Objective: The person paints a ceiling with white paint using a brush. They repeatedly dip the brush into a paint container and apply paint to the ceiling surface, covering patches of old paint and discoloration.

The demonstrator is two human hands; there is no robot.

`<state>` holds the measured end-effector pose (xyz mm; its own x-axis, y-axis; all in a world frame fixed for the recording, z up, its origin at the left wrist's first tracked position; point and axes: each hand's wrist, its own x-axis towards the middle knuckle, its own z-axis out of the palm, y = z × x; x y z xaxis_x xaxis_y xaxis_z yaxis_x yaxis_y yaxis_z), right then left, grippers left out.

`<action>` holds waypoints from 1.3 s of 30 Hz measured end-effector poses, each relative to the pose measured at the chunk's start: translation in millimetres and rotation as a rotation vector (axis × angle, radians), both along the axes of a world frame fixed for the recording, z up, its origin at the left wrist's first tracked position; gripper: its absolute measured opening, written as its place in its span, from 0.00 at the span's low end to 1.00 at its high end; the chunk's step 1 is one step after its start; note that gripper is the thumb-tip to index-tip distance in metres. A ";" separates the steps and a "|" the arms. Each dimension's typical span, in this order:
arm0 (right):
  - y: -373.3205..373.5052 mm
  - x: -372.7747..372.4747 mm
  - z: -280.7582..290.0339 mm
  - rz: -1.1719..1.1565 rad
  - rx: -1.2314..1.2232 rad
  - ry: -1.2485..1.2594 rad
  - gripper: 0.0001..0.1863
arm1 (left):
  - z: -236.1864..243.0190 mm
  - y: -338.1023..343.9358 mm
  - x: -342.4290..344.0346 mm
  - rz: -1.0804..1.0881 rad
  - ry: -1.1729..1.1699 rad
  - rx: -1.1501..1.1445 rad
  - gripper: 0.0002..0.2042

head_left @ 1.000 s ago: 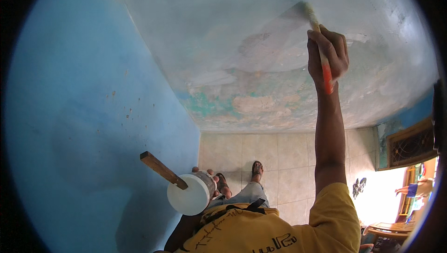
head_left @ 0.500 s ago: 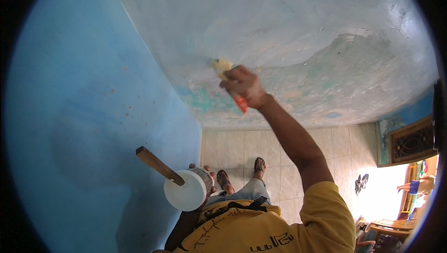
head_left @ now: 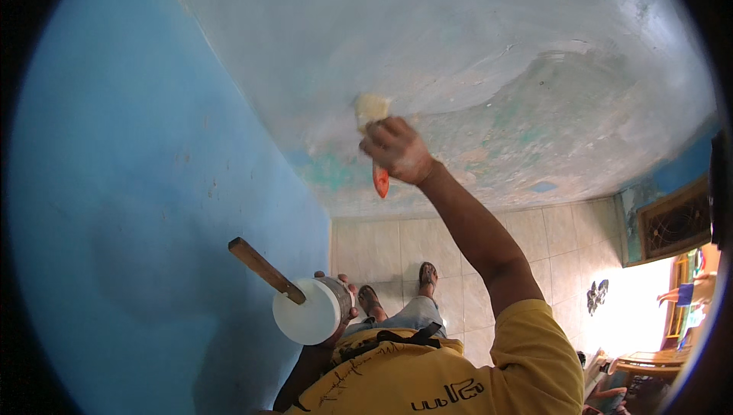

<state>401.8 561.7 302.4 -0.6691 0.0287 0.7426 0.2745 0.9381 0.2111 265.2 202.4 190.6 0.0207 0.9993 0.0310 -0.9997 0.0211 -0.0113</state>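
A paintbrush (head_left: 380, 179) with a red-orange handle is gripped in my right hand (head_left: 399, 151), its pale bristles up at the grey patchy wall (head_left: 473, 71). That wall shows worn green, blue and beige spots low down. My left hand (head_left: 345, 298) is wrapped round a white bucket (head_left: 304, 322) held at my waist, with only its fingers showing along the side. White liquid seems to fill the bucket up near its rim. A flat wooden stick (head_left: 263, 267) stands slanted in it, leaning out toward the blue wall (head_left: 153, 186).
Beige floor tiles (head_left: 366, 251) lie below, where my sandalled feet stand. The two walls meet in a corner just left of the brush. At the right are a wooden vent frame (head_left: 675, 219), a bright doorway, a wooden bench (head_left: 649, 361) and a person (head_left: 691, 293) beyond.
My right hand has moved slightly, and the paintbrush has turned from slanted to nearly upright, its bristles shifting a little right. My left hand still holds the bucket in almost the same place.
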 end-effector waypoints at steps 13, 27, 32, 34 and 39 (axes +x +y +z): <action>71.9 104.9 122.3 -0.625 0.101 0.714 0.04 | 8.1 -1.6 1.1 0.022 0.090 -0.043 0.28; 80.6 214.9 103.1 -0.253 -0.014 1.260 0.08 | 5.9 1.1 1.4 -0.012 0.038 -0.039 0.24; 50.9 94.7 46.0 -0.317 0.166 0.656 0.08 | 13.6 0.6 -1.7 -0.009 0.070 -0.053 0.24; 20.8 19.1 -1.8 -0.103 0.039 0.438 0.10 | 20.0 10.4 -2.2 -0.021 0.114 -0.051 0.24; -31.6 -44.9 -88.3 0.155 -0.118 -0.091 0.11 | 23.9 2.9 13.3 0.085 0.060 -0.053 0.25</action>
